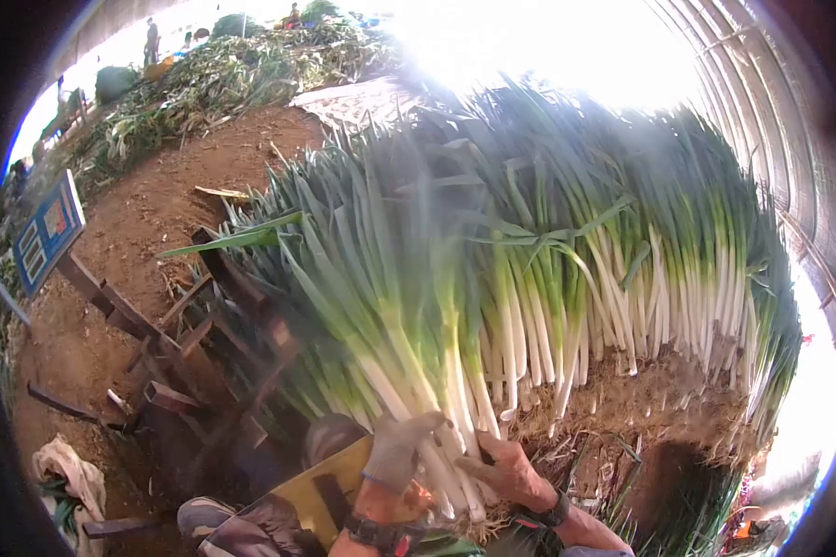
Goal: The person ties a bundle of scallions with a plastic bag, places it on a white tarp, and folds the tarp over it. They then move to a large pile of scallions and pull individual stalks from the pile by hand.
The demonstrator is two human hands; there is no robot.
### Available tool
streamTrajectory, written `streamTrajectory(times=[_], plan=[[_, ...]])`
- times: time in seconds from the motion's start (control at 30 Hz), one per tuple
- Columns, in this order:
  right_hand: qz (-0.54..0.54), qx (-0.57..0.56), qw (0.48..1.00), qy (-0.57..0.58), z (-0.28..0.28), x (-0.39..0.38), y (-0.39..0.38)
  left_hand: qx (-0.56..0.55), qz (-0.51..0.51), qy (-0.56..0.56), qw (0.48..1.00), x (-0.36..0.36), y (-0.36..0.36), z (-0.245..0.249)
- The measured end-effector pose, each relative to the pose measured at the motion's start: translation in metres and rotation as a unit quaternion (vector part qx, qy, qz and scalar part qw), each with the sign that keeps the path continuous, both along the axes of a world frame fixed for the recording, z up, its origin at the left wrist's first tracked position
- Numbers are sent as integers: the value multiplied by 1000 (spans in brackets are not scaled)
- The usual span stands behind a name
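A bunch of large green onions (450,395) stands in front of me, with green leaves fanning upward and white stalks ending in brown roots (480,527). My left hand (398,452), in a grey glove, is wrapped round the left side of the white stalks. On the right side, my bare right hand (513,475) grips the lower stalks just above the roots. Both wrists carry dark bands. Right behind the bunch rises a wide pile of green onions (613,241), their roots toward me. Some fingers are hidden behind the stalks.
A rusty metal frame (172,348) with a blue-and-white panel (48,234) stands at left on bare soil. A yellow board (320,492) lies by my legs. Pale cloth (70,473) is at lower left. Leaf heaps (241,74) and distant people are behind.
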State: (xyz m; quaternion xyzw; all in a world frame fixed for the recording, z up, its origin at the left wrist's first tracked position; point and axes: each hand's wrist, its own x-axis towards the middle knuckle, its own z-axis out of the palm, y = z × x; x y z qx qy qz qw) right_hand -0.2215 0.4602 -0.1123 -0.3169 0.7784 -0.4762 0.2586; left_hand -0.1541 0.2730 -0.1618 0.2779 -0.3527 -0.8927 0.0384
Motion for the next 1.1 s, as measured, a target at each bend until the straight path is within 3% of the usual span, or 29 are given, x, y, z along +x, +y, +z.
streamTrajectory(times=[0.03, 0.1, 0.13, 0.2, 0.3, 0.4, 0.47, 0.5, 0.57, 0.63, 0.67, 0.73, 0.8, 0.87, 0.97, 1.0, 1.03, 1.1], plan=[[8, 1, 1000, 22, 1, 3, -2, 11, 24, 18, 999, 0, 2, -2], [45, 119, 981, 146, -13, 6, 1, 38, 59, 61, 996, 0, 7, -2], [56, 106, 977, 175, 6, 10, -7, 8, 56, 39, 998, 1, 2, 17], [93, 205, 961, 159, 24, 12, -10, 24, 97, 61, 993, -1, 5, 17], [85, 191, 963, 171, 39, 11, -1, 32, 88, 38, 995, -4, 3, -1], [5, 87, 959, 271, 72, 8, 15, -11, 90, 30, 995, -7, 4, 2], [-53, -19, 890, 452, 103, -13, 21, 6, 95, 36, 995, -9, 8, 10], [-83, -58, 866, 490, 110, -33, 24, 1, 96, 32, 995, -10, 8, 10], [-136, -153, 860, 468, 109, -83, 38, 5, 90, 24, 996, -8, 9, -3], [-205, -105, 866, 444, 118, -145, 62, 26, 89, 24, 995, -8, 7, -14], [-256, -134, 870, 400, 125, -173, 67, 38, 91, 24, 995, -7, 8, -17], [-347, 19, 854, 387, 132, -256, 108, 13, 85, 18, 996, -7, 7, -9], [-382, 200, 787, 442, 125, -286, 135, 7, 80, 19, 997, -6, 6, -17], [-335, 375, 628, 594, 104, -300, 144, -19, 80, 16, 997, -9, 4, -21], [-255, 339, 796, 431, 28, -294, 146, -22, 95, 14, 995, -8, 6, -2], [-243, 396, 830, 308, 29, -271, 123, -15, 106, 10, 994, -9, 8, -3], [-228, 444, 847, 180, 34, -248, 103, -8, 117, 7, 993, -10, 9, -4], [-263, 396, 856, 204, -50, -261, 132, 1, 93, 7, 996, -7, 7, 6]])
